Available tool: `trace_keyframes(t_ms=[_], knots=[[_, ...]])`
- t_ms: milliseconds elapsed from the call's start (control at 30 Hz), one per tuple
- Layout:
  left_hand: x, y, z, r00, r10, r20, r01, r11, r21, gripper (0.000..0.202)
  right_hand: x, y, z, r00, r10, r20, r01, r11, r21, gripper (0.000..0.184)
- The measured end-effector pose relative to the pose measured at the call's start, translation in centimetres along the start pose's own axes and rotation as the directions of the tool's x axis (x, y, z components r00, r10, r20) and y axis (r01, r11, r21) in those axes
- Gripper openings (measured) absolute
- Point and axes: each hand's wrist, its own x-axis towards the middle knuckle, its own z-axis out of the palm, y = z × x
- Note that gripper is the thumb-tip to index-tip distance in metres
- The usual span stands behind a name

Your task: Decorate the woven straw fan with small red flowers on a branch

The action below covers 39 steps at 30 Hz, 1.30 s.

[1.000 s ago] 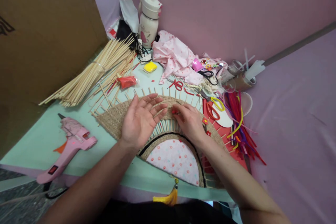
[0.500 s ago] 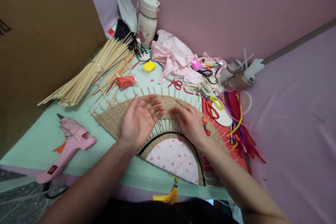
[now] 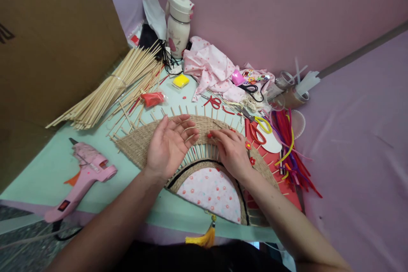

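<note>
A woven twine fan [image 3: 134, 142] on thin wooden sticks lies in front of me, with a black-edged half-round of flowered cloth [image 3: 210, 191] at its base and a yellow tassel [image 3: 208, 237] below. Over its left part, my left hand [image 3: 170, 146] is held palm up, fingers spread and slightly curled, holding nothing. My right hand [image 3: 232, 148] pinches a small red piece [image 3: 209, 135] at its fingertips, above the woven band. Beside that hand, a red flower with a yellow middle [image 3: 248, 145] and another small red flower [image 3: 252, 161] sit on the fan.
At left are a pink glue gun [image 3: 86, 178] and a bundle of sticks [image 3: 108, 89]. Behind stand a bottle [image 3: 178, 29], crumpled flowered cloth [image 3: 208, 63] and packets of red [image 3: 153, 99] and yellow clay [image 3: 180, 80]. Scissors [image 3: 257, 131] and pipe cleaners [image 3: 287, 136] lie right.
My right hand has shifted very slightly, and the red piece at its fingertips shows more clearly. My left hand stays almost still.
</note>
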Motion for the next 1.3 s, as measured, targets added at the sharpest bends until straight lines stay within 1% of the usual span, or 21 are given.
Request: trace_keyframes(t_ms=[67,133,300,467,567,667,800,867,1033,1100,1167,1300], knots=[[0.0,0.0,0.0,1.000,0.001,-0.001,-0.001,1.000,0.005,0.038,-0.2,0.0,-0.1,1.000,0.013,-0.021,-0.013,1.000,-0.002,0.034],[0.0,0.0,0.0,1.000,0.002,0.001,-0.002,1.000,0.006,0.038,-0.4,0.1,-0.2,1.000,0.011,-0.016,-0.011,1.000,-0.016,0.034],[0.0,0.0,-0.1,1.000,0.007,0.003,-0.007,1.000,0.013,0.037,-0.8,0.1,0.0,0.998,-0.047,0.046,0.049,0.997,-0.056,0.037],[0.1,0.0,-0.2,1.000,0.007,0.004,-0.007,1.000,0.012,0.039,-0.9,0.0,0.5,0.994,-0.100,0.033,0.102,0.991,-0.089,0.034],[0.1,0.0,-0.2,1.000,0.005,-0.001,-0.005,1.000,0.011,0.040,-1.0,0.1,0.6,0.992,-0.114,0.044,0.118,0.990,-0.082,0.035],[0.1,-0.1,-0.2,1.000,0.007,-0.004,-0.007,1.000,0.013,0.039,-1.1,0.1,0.3,0.994,-0.108,0.017,0.109,0.993,-0.055,0.036],[0.1,-0.1,-0.2,1.000,0.005,0.003,-0.005,1.000,0.012,0.039,-1.1,0.3,-0.1,0.999,-0.044,-0.027,0.043,0.998,-0.050,0.038],[0.1,-0.1,-0.2,1.000,0.007,0.004,-0.007,1.000,0.017,0.040,-1.1,0.3,-0.1,0.999,-0.040,-0.012,0.039,0.998,-0.053,0.038],[0.1,-0.1,-0.3,1.000,0.012,-0.011,-0.012,0.999,0.036,0.040,-0.9,0.0,0.2,0.994,-0.092,0.051,0.095,0.994,-0.055,0.038],[0.1,-0.1,-0.3,1.000,0.011,-0.015,-0.011,0.999,0.037,0.040,-0.8,-0.1,0.2,0.993,-0.095,0.062,0.098,0.994,-0.046,0.037],[0.1,-0.1,-0.3,1.000,0.012,-0.012,-0.011,0.999,0.036,0.040,-0.8,0.1,0.0,0.997,-0.065,0.042,0.067,0.997,-0.033,0.038],[0.1,-0.1,-0.2,1.000,0.012,-0.005,-0.012,1.000,0.025,0.040,-0.6,0.7,-0.6,0.998,0.054,-0.037,-0.056,0.997,-0.045,0.040]])
